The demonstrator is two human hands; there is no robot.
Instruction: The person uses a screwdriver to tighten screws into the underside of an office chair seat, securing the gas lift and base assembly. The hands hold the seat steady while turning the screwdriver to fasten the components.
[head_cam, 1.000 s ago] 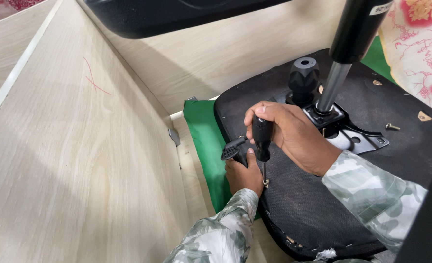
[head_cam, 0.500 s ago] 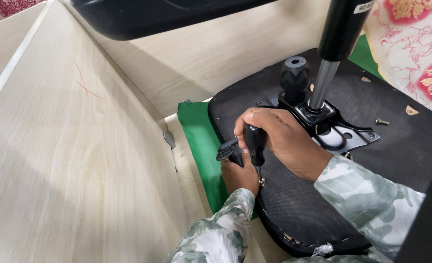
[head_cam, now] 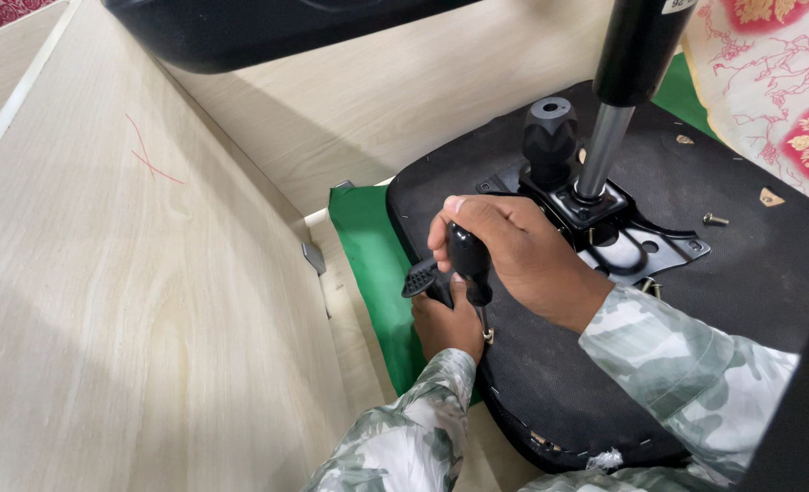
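Here, the right hand (head_cam: 523,260) has its fingers wrapped tight around the black handle of a screwdriver (head_cam: 470,264). The screwdriver stands almost straight up, tip down, at the near left edge of the upside-down black chair seat (head_cam: 742,301). The left hand (head_cam: 448,326) sits just below, fingers curled on a small black part (head_cam: 420,276) at the seat's edge.

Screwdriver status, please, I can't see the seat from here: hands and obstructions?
Right hand gripping screwdriver upright. Left hand steadying on seat underside. Nothing blocking.
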